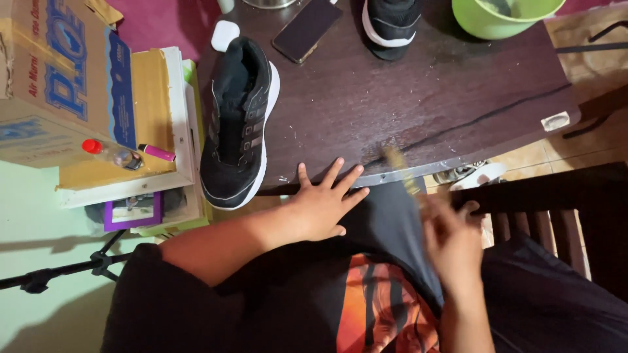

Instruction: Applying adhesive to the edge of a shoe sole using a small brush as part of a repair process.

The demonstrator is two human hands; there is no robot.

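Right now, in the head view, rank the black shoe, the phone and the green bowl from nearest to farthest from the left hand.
From the left hand, flat on the table's near edge:
1. Black shoe, just to its left, sole edge close by.
2. Phone, farther back on the table, slightly left.
3. Green bowl, at the far right corner, cut off by the frame.

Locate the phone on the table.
In the head view the phone lies at the far edge of the dark table, between the white case on its left and the far shoe on its right.
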